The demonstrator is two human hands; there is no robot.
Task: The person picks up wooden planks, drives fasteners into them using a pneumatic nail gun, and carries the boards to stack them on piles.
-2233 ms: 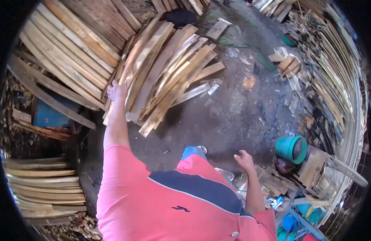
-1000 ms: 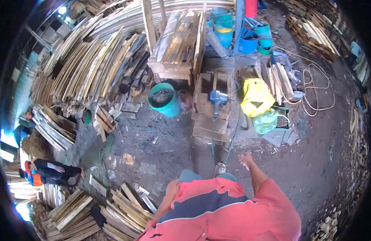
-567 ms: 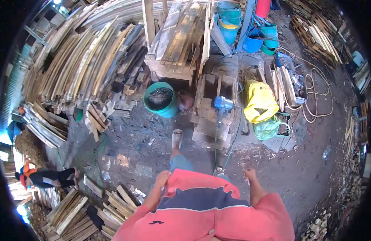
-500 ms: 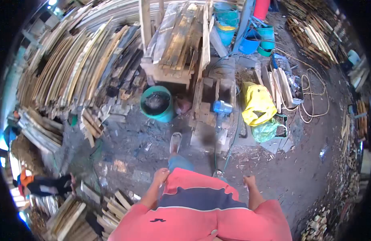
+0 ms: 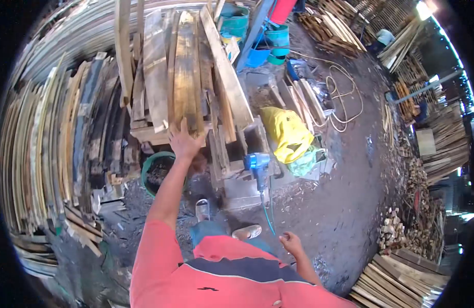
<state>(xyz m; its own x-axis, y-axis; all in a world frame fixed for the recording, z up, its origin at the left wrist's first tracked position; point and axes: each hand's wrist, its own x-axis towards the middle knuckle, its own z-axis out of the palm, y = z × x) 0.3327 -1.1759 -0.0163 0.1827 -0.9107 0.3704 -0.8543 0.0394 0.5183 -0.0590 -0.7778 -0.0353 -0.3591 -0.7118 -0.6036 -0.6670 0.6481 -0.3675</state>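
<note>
My left hand (image 5: 185,142) reaches forward with its fingers spread, at the near end of a stained wooden board (image 5: 186,77) in a stack; whether it presses on the wood I cannot tell. Below that hand stands a green bucket (image 5: 146,177) with dark contents. My right hand (image 5: 291,243) hangs low beside my body, fingers loosely bent and apart, holding nothing visible. Nearest to it is a blue nail gun (image 5: 258,163) with a green hose (image 5: 269,220), resting on a low wooden stand (image 5: 232,174).
A yellow sack (image 5: 288,136) and a green plastic bag (image 5: 305,161) lie right of the stand. Tall stacks of planks (image 5: 47,138) fill the left side. A coiled hose (image 5: 345,97) lies on the floor. Wood offcuts (image 5: 393,228) are heaped at right.
My left hand has risen from my side to the board stack. I have stepped closer, and the view has turned to the right. My right hand stays low.
</note>
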